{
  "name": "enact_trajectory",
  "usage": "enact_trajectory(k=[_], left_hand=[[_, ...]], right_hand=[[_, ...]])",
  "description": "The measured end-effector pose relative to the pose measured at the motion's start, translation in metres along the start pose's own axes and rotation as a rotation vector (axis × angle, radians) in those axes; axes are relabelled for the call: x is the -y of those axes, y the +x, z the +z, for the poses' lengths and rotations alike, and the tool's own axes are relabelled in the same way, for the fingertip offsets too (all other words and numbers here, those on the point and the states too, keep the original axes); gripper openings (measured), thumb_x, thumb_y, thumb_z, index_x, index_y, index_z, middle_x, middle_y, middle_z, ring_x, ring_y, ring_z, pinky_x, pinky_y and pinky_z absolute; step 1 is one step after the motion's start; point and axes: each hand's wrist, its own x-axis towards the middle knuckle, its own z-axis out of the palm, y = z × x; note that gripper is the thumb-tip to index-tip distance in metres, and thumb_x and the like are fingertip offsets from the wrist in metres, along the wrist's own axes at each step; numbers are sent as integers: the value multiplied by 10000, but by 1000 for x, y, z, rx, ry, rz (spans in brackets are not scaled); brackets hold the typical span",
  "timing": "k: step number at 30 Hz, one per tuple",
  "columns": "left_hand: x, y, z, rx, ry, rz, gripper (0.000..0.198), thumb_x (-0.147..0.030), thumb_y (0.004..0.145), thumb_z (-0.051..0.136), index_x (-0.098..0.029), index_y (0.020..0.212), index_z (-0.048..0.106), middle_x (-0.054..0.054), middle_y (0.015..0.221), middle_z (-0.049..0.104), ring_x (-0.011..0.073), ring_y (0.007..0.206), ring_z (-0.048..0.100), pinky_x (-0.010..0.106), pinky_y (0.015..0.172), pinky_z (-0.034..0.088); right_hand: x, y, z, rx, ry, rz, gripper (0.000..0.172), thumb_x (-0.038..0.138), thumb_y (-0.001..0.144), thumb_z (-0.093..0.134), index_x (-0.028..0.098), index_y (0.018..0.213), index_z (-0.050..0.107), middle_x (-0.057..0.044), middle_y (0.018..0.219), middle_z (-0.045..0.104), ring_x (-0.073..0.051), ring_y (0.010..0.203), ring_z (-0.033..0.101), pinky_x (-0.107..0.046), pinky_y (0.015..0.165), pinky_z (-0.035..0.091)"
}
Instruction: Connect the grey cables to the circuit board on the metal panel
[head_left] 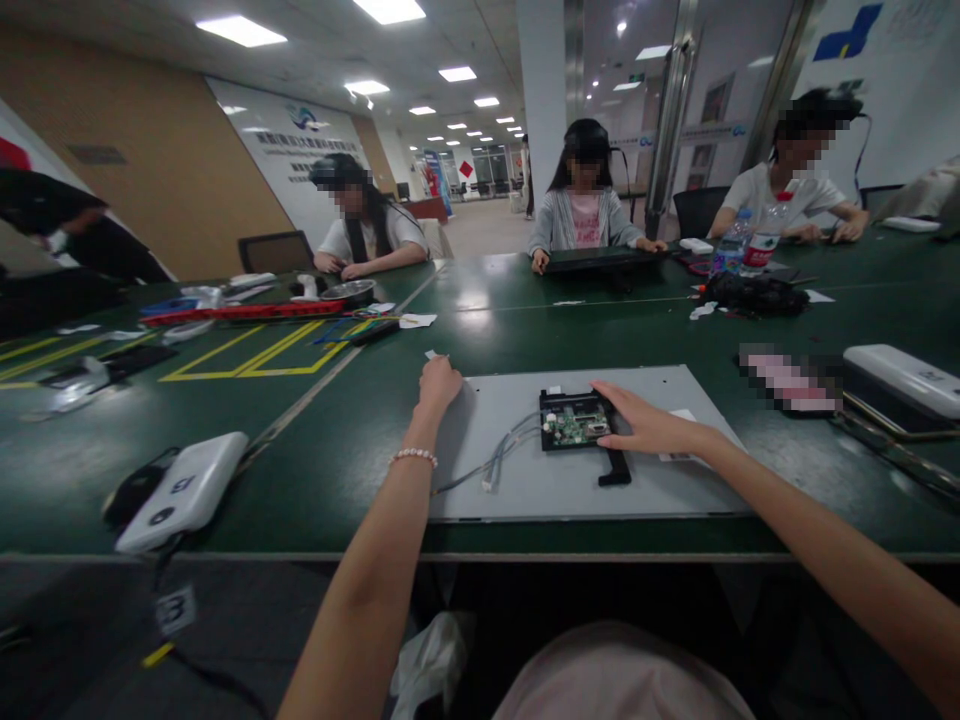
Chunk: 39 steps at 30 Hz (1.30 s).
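A flat light-grey panel [517,490] lies on the green table before me. On it sits a black bracket [615,470] carrying a green circuit board [574,425], with a bundle of thin grey cables [499,455] running off to the left. My right hand [649,422] grips the right end of the board's bracket, thumb on the near side and fingers on the far side. At the panel's far left corner my left hand [439,385] is closed, and a small whitish bit [430,355] shows at its fingertips; what it is cannot be made out.
A white power bank [184,492] with a cable lies to the left, another white device [907,380] to the right near a phone [787,380]. Bottles [761,245] and a black bundle [754,295] stand farther back. Several people sit across the green table [337,500].
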Motion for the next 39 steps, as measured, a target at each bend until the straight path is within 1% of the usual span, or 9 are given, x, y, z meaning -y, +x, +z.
enact_trajectory(k=[6,8,11,13,16,21,29,34,39], left_hand=[[-27,-17,-36,-67,-5,169,354,-158,886,405,-77,1144,634,170,1245,603,241,1191,540,325,1047,404],[-39,-36,-52,-73,-23,230,334,-209,907,419,-93,1124,646,158,1246,613,240,1202,538,322,1055,398],[-56,-80,-66,-80,-77,315,353,-247,936,410,-97,1165,632,145,1264,621,231,1229,534,341,1089,376],[-64,-116,-65,-112,-99,361,373,-262,951,396,-96,1204,614,148,1289,612,234,1264,515,371,1112,359],[-71,-164,-51,-113,-123,407,344,-241,931,443,-115,1196,623,157,1289,615,255,1271,519,407,1099,388],[-74,-212,-30,-123,-197,398,310,-211,918,461,-196,1165,647,125,1243,651,263,1230,560,481,1055,436],[-76,-235,-29,-114,-239,377,331,-204,944,392,-247,1167,632,83,1266,647,242,1257,540,511,1093,379],[-78,-243,-28,-92,-244,361,274,-198,938,405,-253,1046,652,73,1239,665,258,1250,547,547,1072,378],[-81,-241,-32,-152,-262,326,220,-219,942,417,-259,1001,625,74,1211,678,266,1216,570,543,1051,386]], right_hand=[[1,0,-1,-1,-6,13,910,607,864,563,262,1563,94,-125,1592,241,-324,1444,269,-546,1180,256],[1,0,-1,1,-6,14,917,613,862,562,262,1565,89,-122,1596,235,-326,1446,262,-545,1181,253],[0,0,-1,8,-6,16,924,615,861,566,250,1565,93,-125,1598,231,-314,1452,251,-518,1190,243],[-2,-1,0,7,-7,13,920,617,865,562,258,1565,87,-121,1602,220,-306,1456,243,-515,1192,235],[-4,-1,1,6,-12,8,918,622,867,557,271,1564,74,-118,1605,209,-305,1458,241,-532,1186,234],[-3,0,1,-9,-15,-1,910,615,863,561,270,1563,95,-126,1591,245,-317,1446,265,-543,1176,256],[-6,0,1,-5,-10,-9,904,617,866,558,286,1563,86,-120,1593,238,-313,1451,253,-549,1176,250],[-5,0,1,3,-19,3,903,623,868,556,263,1560,102,-132,1590,234,-297,1452,254,-518,1184,244],[-5,0,0,12,-9,4,910,627,861,561,279,1561,95,-124,1596,226,-311,1453,248,-539,1178,244]])
